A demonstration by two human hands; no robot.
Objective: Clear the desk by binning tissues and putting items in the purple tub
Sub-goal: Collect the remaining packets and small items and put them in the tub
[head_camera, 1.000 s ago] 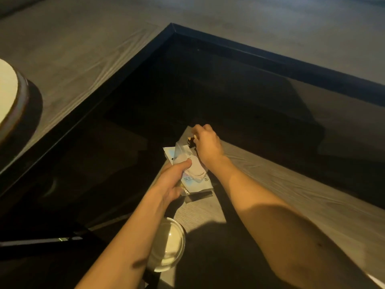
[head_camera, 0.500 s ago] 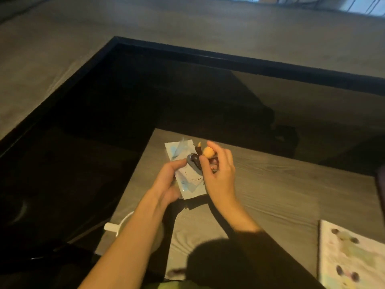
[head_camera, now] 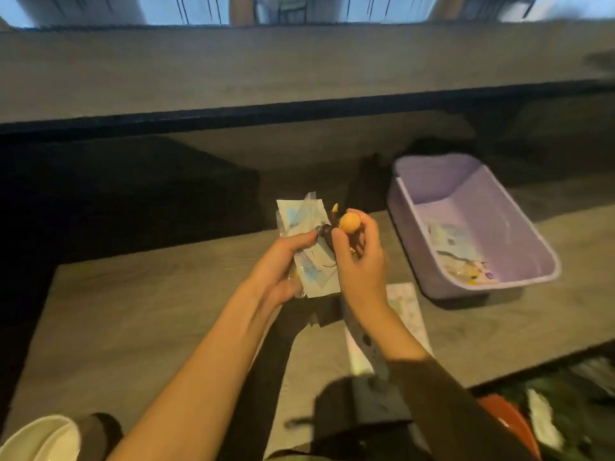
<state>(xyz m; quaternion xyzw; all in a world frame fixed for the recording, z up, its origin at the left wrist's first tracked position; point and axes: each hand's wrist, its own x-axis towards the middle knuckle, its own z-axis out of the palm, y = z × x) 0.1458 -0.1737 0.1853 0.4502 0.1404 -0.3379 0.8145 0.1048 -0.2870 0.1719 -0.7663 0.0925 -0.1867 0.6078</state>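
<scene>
My left hand [head_camera: 283,264] grips a bundle of white and blue plastic packets [head_camera: 301,221], held above the wooden desk [head_camera: 133,314]. My right hand [head_camera: 361,261] pinches a small dark figure with an orange ball head [head_camera: 349,222], right beside the packets. The purple tub [head_camera: 519,227] stands on the desk to the right of both hands, with a few packets and small items lying in its near end. A printed white sheet [head_camera: 407,307] lies on the desk under my right wrist.
A white cup [head_camera: 43,440] sits at the desk's near left corner. Below the desk's right edge is a bin with a red rim [head_camera: 509,417], a dark liner and white tissue inside. A raised wooden ledge [head_camera: 299,68] runs across behind the desk.
Both hands have lifted off the desk with the packets and the figure. My view has swung right, so the purple tub and the bin have come into sight.
</scene>
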